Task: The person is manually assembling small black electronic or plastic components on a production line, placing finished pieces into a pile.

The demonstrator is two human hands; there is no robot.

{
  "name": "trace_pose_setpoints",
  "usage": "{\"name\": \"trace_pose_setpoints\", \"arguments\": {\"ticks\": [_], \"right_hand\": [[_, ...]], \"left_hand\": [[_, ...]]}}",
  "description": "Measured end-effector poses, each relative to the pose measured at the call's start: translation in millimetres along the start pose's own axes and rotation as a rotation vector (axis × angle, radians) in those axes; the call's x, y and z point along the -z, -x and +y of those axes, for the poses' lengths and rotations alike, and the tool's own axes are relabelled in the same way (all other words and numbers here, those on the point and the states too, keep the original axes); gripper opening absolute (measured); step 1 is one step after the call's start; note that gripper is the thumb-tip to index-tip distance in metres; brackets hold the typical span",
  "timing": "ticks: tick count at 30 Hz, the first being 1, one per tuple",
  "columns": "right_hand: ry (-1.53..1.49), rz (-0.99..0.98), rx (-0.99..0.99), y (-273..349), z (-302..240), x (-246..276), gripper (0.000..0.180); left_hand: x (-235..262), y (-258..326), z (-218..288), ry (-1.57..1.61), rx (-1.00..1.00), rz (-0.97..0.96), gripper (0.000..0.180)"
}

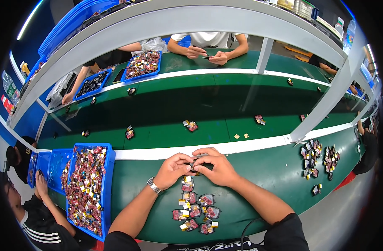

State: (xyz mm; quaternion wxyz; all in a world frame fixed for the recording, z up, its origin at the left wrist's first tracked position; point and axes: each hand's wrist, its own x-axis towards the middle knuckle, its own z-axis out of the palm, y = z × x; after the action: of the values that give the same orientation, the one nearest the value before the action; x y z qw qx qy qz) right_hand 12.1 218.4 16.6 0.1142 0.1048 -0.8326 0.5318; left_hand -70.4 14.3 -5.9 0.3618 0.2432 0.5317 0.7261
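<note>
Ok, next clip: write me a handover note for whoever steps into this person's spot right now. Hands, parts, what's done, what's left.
Left hand and right hand: both pinch one small dark part together at the near edge of the green bench.
Done, judging by the layout: a cluster of small reddish pieces lies in rough rows just below the hands.
Left: the blue tray at the person's left is heaped with loose pieces.
More pieces sit scattered on the green conveyor belt beyond.

— What colours does the bench show?
— A green work surface [258, 175] edged by a white strip [250, 146]; a blue tray [107, 184] of red, yellow and silver pieces.
— And the wrist?
— A silver watch [154, 185]; black sleeves [289, 234].
</note>
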Motion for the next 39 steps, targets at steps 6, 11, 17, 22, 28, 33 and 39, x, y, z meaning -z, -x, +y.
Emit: {"name": "trace_pose_setpoints", "arguments": {"ticks": [6,11,17,22,28,33,39], "right_hand": [[0.120,-0.085,0.128,5,-5,-2,0.011],[0.225,0.070,0.145,6,-5,-8,0.011],[0.253,0.153,0.181,6,-2,-15,0.013],[0.325,0.156,0.285,4,-6,-16,0.016],[0.317,0.180,0.298,6,-5,-17,0.018],[0.205,0.194,0.193,7,-1,-21,0.022],[0.195,0.177,0.261,4,-4,-21,0.023]], "left_hand": [[-4,0,1,-0.057,0.029,0.036,0.020],[-6,1,4,0.035,0.006,0.079,0.020],[-5,0,1,-0.020,0.001,0.048,0.022],[-1,1,-1,-0.015,0.012,0.042,0.020],[-1,1,-3,0.008,0.003,0.047,0.018],[-4,-1,-2,0.018,-0.008,0.051,0.020],[-3,1,-4,-0.034,-0.017,0.086,0.025]]}}
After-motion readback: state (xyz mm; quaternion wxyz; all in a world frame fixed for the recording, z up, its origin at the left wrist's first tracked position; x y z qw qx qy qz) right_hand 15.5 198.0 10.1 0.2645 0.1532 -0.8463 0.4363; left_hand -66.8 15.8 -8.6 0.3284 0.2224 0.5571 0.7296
